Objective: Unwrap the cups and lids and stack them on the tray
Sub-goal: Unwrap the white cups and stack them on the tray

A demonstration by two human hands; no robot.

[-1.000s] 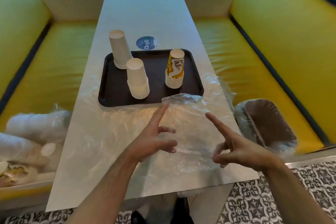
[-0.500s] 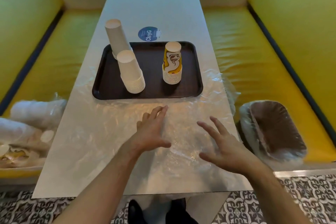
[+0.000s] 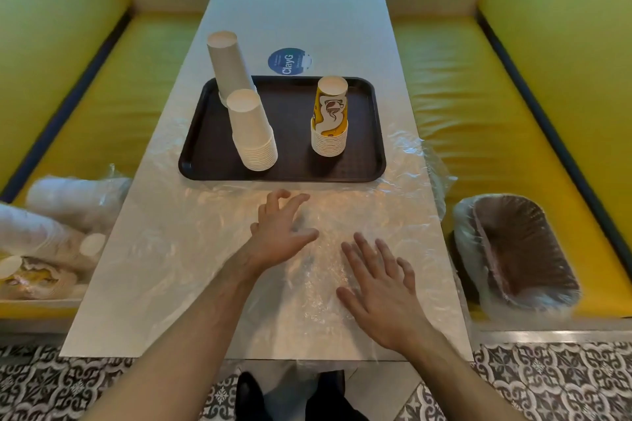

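Note:
A dark brown tray [image 3: 294, 171] lies on the white table. On it stand two upside-down stacks of white cups [image 3: 253, 133] [image 3: 227, 65] at the left and a stack of yellow printed cups [image 3: 330, 120] at the right. Clear plastic wrap [image 3: 342, 202] lies flat on the table in front of the tray. My left hand [image 3: 278, 232] rests on the wrap with its fingers spread and slightly bent. My right hand [image 3: 379, 287] lies flat on the wrap, fingers straight. Neither hand holds anything.
Wrapped packs of cups and lids [image 3: 51, 236] lie on the yellow bench at the left. A brown basket lined with plastic [image 3: 519, 249] sits on the right bench. A round blue sticker [image 3: 287, 61] lies behind the tray. The table's near edge [image 3: 239, 357] runs just below my wrists.
The raised plastic wrap has come down flat on the table. Both hands have dropped onto it with fingers spread, and the right hand has flattened out.

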